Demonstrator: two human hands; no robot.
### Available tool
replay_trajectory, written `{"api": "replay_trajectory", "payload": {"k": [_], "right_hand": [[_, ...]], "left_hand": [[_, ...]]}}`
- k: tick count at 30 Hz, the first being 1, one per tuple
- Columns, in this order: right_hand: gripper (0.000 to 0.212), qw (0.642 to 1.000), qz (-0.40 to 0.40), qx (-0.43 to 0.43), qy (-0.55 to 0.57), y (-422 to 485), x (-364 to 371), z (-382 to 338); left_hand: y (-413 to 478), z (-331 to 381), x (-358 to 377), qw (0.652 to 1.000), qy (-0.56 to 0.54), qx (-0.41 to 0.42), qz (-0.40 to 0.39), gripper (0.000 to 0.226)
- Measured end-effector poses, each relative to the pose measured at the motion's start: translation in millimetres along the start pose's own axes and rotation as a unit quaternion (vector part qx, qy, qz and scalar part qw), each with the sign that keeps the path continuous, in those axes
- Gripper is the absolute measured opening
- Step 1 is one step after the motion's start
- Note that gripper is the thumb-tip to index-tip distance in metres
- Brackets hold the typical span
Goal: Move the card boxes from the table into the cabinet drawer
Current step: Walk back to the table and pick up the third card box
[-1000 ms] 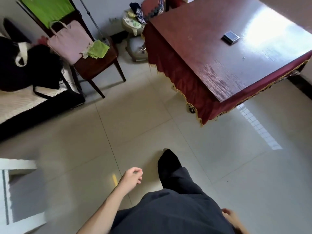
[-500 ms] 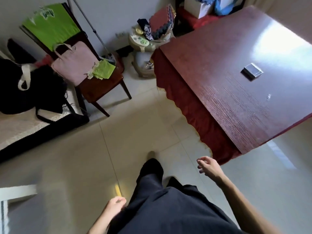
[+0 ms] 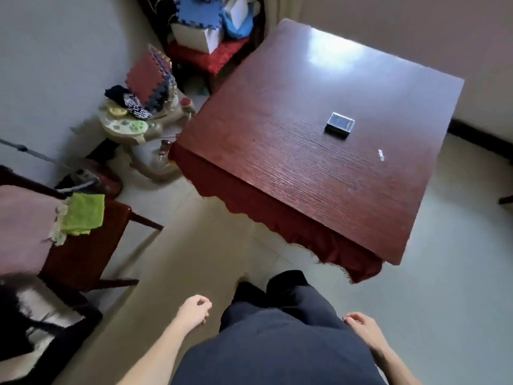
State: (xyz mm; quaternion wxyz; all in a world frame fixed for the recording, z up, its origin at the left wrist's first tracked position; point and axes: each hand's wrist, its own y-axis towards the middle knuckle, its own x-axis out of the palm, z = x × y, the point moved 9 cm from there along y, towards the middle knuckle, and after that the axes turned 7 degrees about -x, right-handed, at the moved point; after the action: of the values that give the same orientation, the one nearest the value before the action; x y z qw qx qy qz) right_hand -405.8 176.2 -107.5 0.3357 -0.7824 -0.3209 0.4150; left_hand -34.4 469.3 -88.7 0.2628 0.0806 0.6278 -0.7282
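Observation:
One small dark card box (image 3: 340,124) lies flat on the dark red wooden table (image 3: 291,168), toward its far right part. My left hand (image 3: 194,311) hangs low beside my left leg, fingers loosely curled, holding nothing. My right hand (image 3: 361,326) hangs by my right hip, fingers also loosely curled and empty. Both hands are well short of the table and far from the box. No cabinet or drawer is in view.
A red fringed cloth (image 3: 277,215) hangs under the table's near edge. A wooden chair (image 3: 83,245) with a pink bag and green cloth (image 3: 82,213) stands at left. A toy stand (image 3: 138,120) with foam mats sits by the wall. A small white scrap (image 3: 381,155) lies on the table.
The view has swung toward the table, which is now nearer and more central. My right hand dropped back to my hip and my left hand swung forward. The white cabinet left the view.

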Motion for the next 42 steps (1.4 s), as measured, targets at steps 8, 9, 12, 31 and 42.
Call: {"api": "replay_trajectory", "payload": {"k": [8, 9, 12, 31, 42], "right_hand": [[0.017, 0.955, 0.102, 0.191, 0.201, -9, 26, 46], [0.017, 0.95, 0.102, 0.2, 0.218, -3, 28, 41], [0.018, 0.947, 0.084, 0.206, 0.231, 24, 25, 21], [0.035, 0.984, 0.14, -0.103, 0.026, 204, -166, -369], [0.073, 0.959, 0.088, -0.15, -0.224, 309, -202, -498]], "left_hand": [[55, 208, -36, 0.99, 0.039, 0.126, -0.053, 0.013], [58, 224, -35, 0.988, 0.045, 0.133, -0.06, 0.014], [67, 257, -28, 0.985, 0.066, 0.136, -0.079, 0.012], [117, 356, -74, 0.982, 0.106, 0.122, -0.098, 0.013], [134, 351, -103, 0.994, 0.058, 0.059, -0.075, 0.013]]}}
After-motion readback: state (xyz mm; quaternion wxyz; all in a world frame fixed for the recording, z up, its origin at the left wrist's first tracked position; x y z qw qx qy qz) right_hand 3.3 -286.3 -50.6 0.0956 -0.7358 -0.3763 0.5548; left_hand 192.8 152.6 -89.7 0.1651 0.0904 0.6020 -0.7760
